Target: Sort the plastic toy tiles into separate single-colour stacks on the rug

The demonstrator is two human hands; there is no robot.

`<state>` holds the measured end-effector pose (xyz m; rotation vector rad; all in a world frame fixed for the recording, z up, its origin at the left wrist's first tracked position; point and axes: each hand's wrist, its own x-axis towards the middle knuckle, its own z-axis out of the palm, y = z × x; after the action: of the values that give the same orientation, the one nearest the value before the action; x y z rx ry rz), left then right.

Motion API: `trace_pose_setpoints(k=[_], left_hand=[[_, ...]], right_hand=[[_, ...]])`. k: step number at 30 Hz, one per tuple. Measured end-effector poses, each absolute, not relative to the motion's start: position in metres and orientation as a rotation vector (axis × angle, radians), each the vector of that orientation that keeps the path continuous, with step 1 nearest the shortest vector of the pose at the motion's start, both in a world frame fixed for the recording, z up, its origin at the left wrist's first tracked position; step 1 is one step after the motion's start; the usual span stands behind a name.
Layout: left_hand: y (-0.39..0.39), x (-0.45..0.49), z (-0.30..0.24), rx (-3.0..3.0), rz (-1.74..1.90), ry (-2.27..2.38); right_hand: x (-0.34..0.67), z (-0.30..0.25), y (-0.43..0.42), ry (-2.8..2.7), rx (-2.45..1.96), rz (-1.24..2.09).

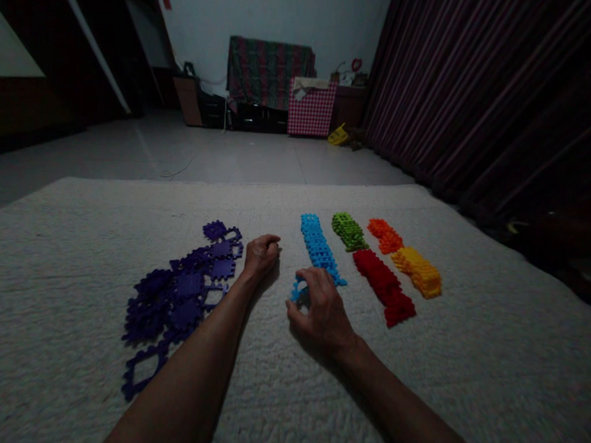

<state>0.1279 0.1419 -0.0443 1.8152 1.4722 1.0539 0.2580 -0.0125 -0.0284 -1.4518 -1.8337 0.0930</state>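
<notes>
My right hand (321,309) has its thumb and fingers closed around a light blue interlocking tile (296,290) with toothed edges and an opening in it. Just beyond it, a row of overlapping light blue tiles (317,243) stretches away over the mat. My left hand (262,254) rests on the mat with its fingers curled in, and nothing shows in them. To its left spreads a loose heap of purple tiles (189,285), some solid and some open frames. My left forearm passes in front of the heap's near right side.
Right of the blue row lie stacked groups of green tiles (348,231), red tiles (383,286), orange tiles (385,235) and yellow tiles (417,271). Under everything is a pale textured mat (269,408). A dark curtain (441,78) hangs at the right; a low cabinet (260,117) stands far back.
</notes>
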Motion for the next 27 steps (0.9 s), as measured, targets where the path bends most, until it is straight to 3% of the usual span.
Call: trace_pose_setpoints(k=[8,27], left_hand=[[0.143,0.128,-0.046,1.802,1.062,1.462],[0.145,0.128,-0.05,1.773,1.05,1.468]], right_hand=[[0.303,-0.043,-0.021,-1.711,-1.636,-0.243],[0.307,-0.05,-0.019,-1.723,-1.765,-0.218]])
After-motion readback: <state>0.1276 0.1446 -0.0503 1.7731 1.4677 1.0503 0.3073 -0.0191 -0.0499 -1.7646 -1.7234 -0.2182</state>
